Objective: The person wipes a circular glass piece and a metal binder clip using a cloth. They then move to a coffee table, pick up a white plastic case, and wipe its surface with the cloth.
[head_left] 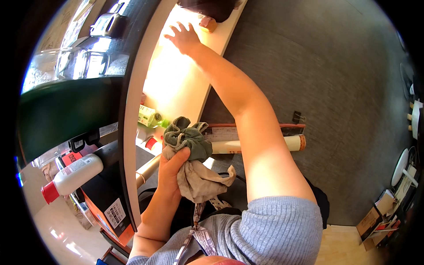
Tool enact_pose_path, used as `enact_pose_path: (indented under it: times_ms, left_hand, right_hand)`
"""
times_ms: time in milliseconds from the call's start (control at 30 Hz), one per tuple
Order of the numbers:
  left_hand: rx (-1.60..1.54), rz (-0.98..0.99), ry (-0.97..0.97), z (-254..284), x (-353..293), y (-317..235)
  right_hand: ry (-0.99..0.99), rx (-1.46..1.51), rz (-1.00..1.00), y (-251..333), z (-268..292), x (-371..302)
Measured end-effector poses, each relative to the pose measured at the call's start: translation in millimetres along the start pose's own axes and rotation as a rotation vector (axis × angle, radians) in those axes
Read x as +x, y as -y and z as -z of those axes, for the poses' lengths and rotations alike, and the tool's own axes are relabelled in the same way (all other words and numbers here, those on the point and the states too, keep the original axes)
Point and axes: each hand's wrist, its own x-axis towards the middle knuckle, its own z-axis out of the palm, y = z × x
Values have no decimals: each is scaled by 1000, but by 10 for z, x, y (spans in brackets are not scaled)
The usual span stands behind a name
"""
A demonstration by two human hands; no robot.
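Note:
My left hand (173, 170) is closed round a bunched cloth (201, 176), grey-green at the top and beige where a corner hangs down. My right arm stretches far forward over a pale, sunlit shelf board (170, 84). At its end my right hand (184, 39) has its fingers spread and holds nothing; glare hides whether it touches the board. Just right of those fingers lies a small orange-brown block (207, 24), beside a dark rounded object (212, 8).
Green-labelled bottles (150, 117) lie at the board's near end. A white bottle with a red cap (77, 174) and an orange-black box (110, 212) are at the left. Below my right arm runs a cream roll (282, 145). Cardboard (369, 223) stands far right.

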Motion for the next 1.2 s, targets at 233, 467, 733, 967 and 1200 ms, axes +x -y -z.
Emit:
enact_pose_path:
  times_ms: [233, 467, 733, 967, 1200]
  left_hand:
    - [-14, -2, -7, -55, 53, -24]
    - [78, -57, -68, -1, -37, -17]
    - [-25, -66, 24, -107, -124, -37]
    - [12, -57, 29, -37, -210, -38]
    - [59, -84, -20, -89, -228, -57]
  right_hand:
    - [289, 70, -46, 201, 187, 62]
    - [332, -75, -30, 248, 63, 190]
    - [361, -32, -10, 178, 12, 223]
    - [404, 132, 61, -7, 112, 31]
    - [179, 104, 36, -18, 102, 265]
